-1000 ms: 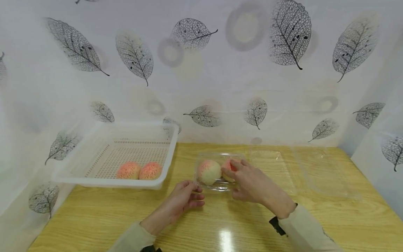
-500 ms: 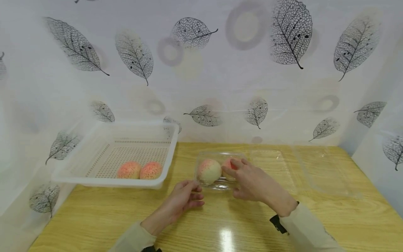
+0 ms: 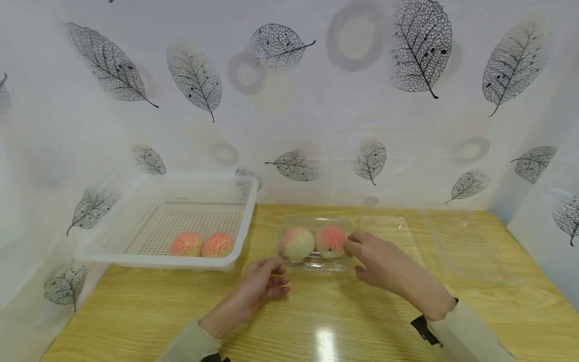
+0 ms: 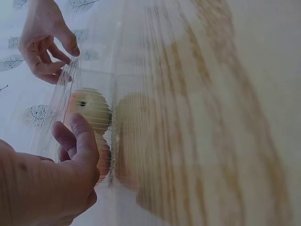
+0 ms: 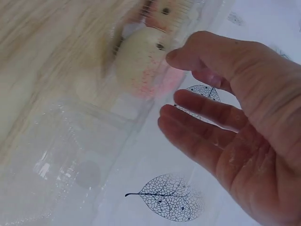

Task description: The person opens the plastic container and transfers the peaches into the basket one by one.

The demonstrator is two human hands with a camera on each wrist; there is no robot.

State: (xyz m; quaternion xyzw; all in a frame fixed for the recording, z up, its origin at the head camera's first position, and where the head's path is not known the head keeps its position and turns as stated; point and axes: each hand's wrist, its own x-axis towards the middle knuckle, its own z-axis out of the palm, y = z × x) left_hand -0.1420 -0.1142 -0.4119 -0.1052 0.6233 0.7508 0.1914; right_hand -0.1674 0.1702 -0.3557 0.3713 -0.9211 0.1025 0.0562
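Note:
A clear plastic box [image 3: 316, 264] stands on the table, two peaches side by side in it. The left peach [image 3: 296, 245] shows mostly cream, the right peach [image 3: 330, 241] mostly pink. At the box's front left corner, my left hand [image 3: 258, 286] pinches the rim between thumb and finger, its other fingers loosely bent. On the right side, my right hand [image 3: 384, 261] pinches the rim with thumb and forefinger. Both hands also appear at the box in the left wrist view, the right hand [image 4: 44, 40] at the far end. Dark spots mark the peaches [image 5: 141, 61] in the right wrist view.
A white perforated basket [image 3: 158, 260] at the left holds two more peaches [image 3: 203, 244]. Right of the box lie clear plastic trays or lids [image 3: 389, 231], [image 3: 466, 246] on the wooden table [image 3: 271, 332]. A leaf-patterned curtain [image 3: 217, 100] stands behind.
My right hand has left the right peach and moved right to the box's rim. The box and my left hand have shifted slightly left. The basket's peaches stay put.

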